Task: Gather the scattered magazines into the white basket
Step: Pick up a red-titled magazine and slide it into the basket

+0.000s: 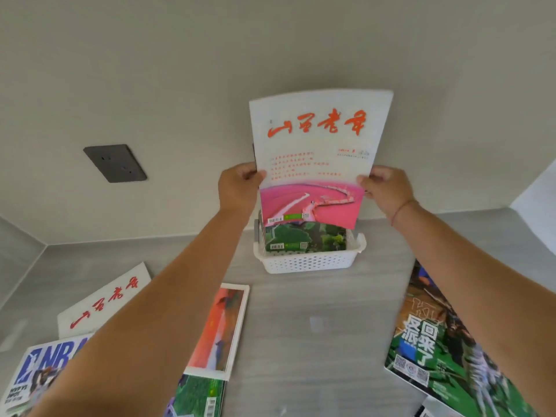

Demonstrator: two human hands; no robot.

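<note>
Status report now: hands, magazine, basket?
Left hand and right hand grip white-and-pink magazine upright over white perforated plastic basket. Green-covered magazine already inside. Nothing blocking.

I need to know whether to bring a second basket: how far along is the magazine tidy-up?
Done: a green-cover magazine stands in the white basket. In hand: the left hand and right hand hold a pink-and-white magazine above it. Left: at least five still lie on the counter.

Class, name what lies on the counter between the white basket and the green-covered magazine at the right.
Nothing: in the head view, the grey counter is bare between the white basket and the green-covered magazine.
</note>
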